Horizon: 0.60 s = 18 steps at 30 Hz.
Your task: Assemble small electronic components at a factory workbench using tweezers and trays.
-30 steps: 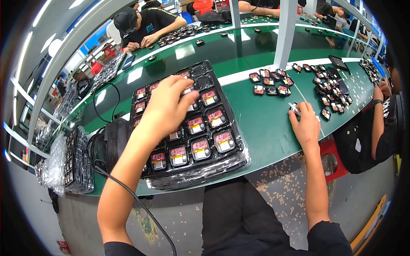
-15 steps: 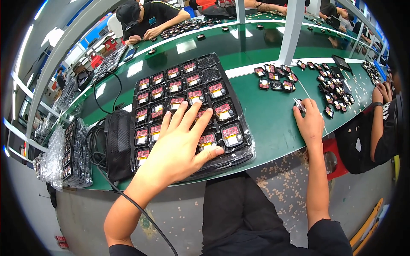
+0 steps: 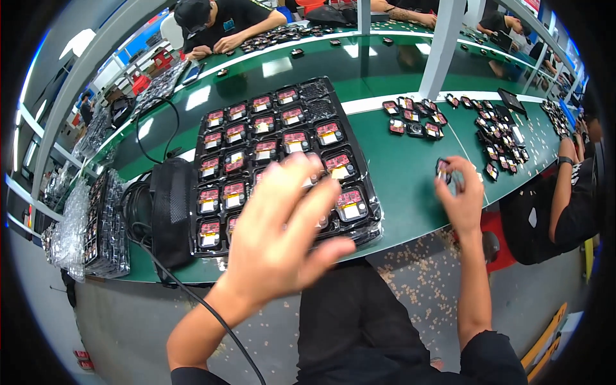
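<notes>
A black plastic tray (image 3: 359,172) lies on the green bench, its pockets filled with several small black parts with red and white labels (image 3: 329,134). My left hand (image 3: 282,234) hovers blurred above the tray's near edge, fingers spread, holding nothing. To the right of the tray, my right hand (image 3: 463,192) rests on the bench and pinches one small black part (image 3: 443,170) between its fingertips.
Loose small parts (image 3: 414,119) lie in a group past my right hand, and more (image 3: 497,138) at the right. A black pouch (image 3: 170,208) with a cable sits left of the tray. Stacked trays (image 3: 106,218) stand at the far left. A grey post (image 3: 443,45) rises behind. Other people work around the bench.
My left hand has pulled back from the tray's far rows toward me and lifted above the near edge. My right hand stays at the same spot with the small part.
</notes>
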### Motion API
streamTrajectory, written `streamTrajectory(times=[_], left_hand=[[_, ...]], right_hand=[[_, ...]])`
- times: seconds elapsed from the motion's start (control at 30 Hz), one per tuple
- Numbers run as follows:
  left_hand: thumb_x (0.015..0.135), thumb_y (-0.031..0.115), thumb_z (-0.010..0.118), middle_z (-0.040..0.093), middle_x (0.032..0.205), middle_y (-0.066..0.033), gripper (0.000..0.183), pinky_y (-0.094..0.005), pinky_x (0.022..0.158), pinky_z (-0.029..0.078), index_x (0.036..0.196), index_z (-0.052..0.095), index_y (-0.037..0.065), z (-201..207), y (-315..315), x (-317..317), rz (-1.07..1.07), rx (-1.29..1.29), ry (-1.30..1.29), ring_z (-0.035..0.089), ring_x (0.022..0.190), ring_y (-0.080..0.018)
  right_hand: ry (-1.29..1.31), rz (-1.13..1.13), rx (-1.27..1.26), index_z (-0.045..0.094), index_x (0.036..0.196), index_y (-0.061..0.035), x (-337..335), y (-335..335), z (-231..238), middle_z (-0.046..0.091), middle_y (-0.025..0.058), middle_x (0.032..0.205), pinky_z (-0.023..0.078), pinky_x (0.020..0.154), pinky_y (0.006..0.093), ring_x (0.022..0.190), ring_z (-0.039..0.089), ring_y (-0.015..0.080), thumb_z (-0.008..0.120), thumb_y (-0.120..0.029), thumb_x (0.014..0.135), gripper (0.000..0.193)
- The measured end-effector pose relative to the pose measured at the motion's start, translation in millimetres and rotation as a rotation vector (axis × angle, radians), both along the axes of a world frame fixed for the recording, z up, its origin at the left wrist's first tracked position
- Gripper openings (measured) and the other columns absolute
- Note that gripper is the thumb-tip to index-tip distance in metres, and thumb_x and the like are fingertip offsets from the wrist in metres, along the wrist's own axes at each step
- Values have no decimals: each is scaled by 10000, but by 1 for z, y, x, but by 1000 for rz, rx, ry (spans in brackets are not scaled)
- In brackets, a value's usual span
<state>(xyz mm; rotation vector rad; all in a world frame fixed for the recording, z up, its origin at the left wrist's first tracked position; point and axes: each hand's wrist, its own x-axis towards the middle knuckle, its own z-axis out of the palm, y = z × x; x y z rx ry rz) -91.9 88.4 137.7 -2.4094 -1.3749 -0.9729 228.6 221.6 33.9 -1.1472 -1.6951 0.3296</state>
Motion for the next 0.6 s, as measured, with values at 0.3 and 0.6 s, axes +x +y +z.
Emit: streamTrajectory(times=[0.3, 0.6], left_hand=[[944, 349, 786, 711, 1094, -171, 445, -372, 876, 592, 1137, 669, -34, -104, -89, 73, -239, -580, -1272, 720, 1018, -287], [813, -43, 782, 560, 1337, -199, 485, -457, 954, 597, 1263, 625, 43, -158, -104, 93, 49, -201, -779, 653, 1189, -428]], right_hand=[[123, 778, -63, 648, 1043, -77, -48, -120, 4, 710, 218, 1268, 627, 713, 333, 945, 771, 327, 945, -175, 728, 443], [501, 743, -812, 582, 1076, -46, -55, -160, -27, 650, 239, 1340, 312, 514, 165, 540, 302, -43, 897, -51, 792, 423]])
